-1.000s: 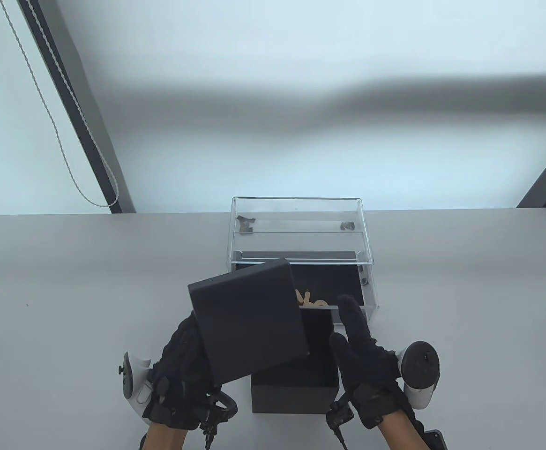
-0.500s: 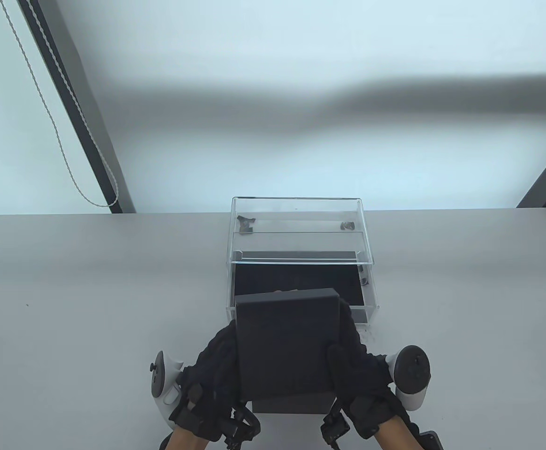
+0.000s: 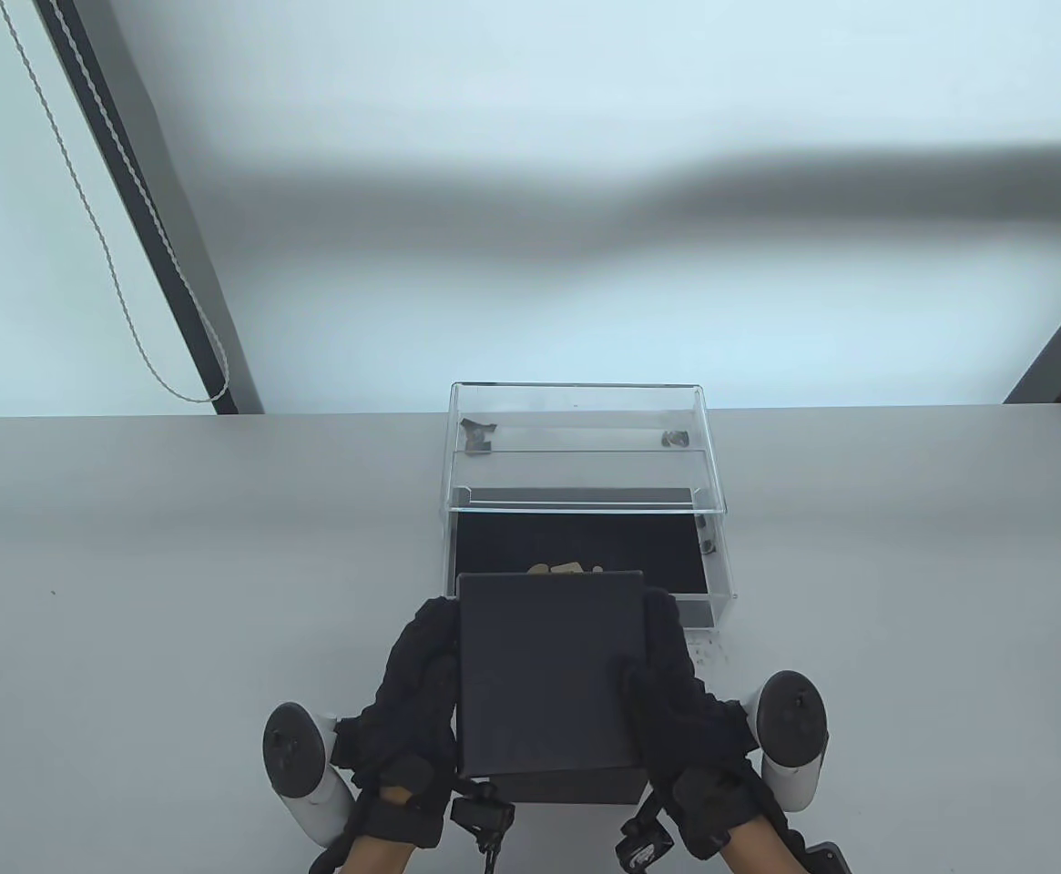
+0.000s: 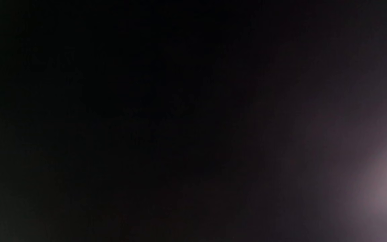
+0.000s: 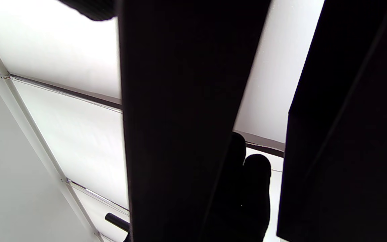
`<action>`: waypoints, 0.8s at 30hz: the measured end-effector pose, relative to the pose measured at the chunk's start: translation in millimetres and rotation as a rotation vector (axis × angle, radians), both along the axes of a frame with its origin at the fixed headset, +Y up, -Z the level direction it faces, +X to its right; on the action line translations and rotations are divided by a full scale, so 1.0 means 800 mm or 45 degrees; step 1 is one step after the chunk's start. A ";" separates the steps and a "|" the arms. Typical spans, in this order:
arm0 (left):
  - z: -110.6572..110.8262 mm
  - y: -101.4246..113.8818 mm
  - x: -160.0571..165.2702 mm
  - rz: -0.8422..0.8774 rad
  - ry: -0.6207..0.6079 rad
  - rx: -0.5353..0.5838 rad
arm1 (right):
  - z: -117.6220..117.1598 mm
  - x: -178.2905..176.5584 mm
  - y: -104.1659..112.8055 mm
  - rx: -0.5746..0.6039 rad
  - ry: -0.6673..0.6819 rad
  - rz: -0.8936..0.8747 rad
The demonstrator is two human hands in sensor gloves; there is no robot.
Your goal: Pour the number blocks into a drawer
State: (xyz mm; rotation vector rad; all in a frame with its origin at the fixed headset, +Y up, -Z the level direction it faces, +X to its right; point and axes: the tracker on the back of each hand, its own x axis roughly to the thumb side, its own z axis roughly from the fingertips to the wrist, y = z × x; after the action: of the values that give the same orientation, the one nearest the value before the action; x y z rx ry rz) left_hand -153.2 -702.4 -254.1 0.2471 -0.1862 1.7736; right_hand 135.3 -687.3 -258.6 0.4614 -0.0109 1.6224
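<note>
Nearest the person, the left hand (image 3: pixel 412 706) and the right hand (image 3: pixel 685 719) grip a black box (image 3: pixel 548 678) from opposite sides, each with fingers laid along a side wall and the right thumb on the upward-facing surface. Both hands are closed on the box; neither is free. A second black box (image 3: pixel 576 790) shows under the near edge of the held box, resting on the tabletop (image 3: pixel 175 592); whether the two touch cannot be determined.

The held box is tipped away from the person. Its closed face points up at the camera, and its far edge lies over the near rim of the drawer. The long axis runs near-to-far, in line with the drawer ahead. The hands sit symmetrically, neither clearly closer to the drawer.

Directly beyond the far edge, tan number blocks (image 3: pixel 562 569) are visible on the black floor of the clear acrylic drawer (image 3: pixel 717 596), which is pulled out toward the person from its clear acrylic cabinet (image 3: pixel 576 410). Only a few pieces show; the rest may be hidden behind the box.

The left wrist view is dark and gives no detail. The right wrist view shows dark box walls and gloved fingers (image 5: pixel 254 188) only.

Judgement: pouring is underway; the drawer lies straight ahead of both hands, so further forward tilt should empty the box
</note>
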 end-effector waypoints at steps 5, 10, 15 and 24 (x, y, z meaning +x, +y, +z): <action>-0.005 -0.012 0.002 -0.063 -0.022 -0.047 | -0.002 0.002 -0.004 -0.047 -0.012 -0.006; -0.010 -0.023 0.004 -0.087 -0.080 -0.107 | -0.006 0.007 -0.008 -0.096 -0.030 0.015; -0.014 -0.031 0.006 -0.095 -0.119 -0.157 | -0.010 0.009 -0.014 -0.139 -0.035 0.016; -0.024 -0.044 0.007 -0.158 -0.154 -0.229 | -0.016 0.015 -0.025 -0.205 -0.046 -0.001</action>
State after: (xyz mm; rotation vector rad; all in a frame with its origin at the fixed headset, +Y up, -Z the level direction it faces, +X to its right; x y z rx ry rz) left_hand -147.4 -737.8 -272.9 -0.0016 -0.1251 1.6708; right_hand 147.3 -707.6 -271.6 0.3079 0.0921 1.6163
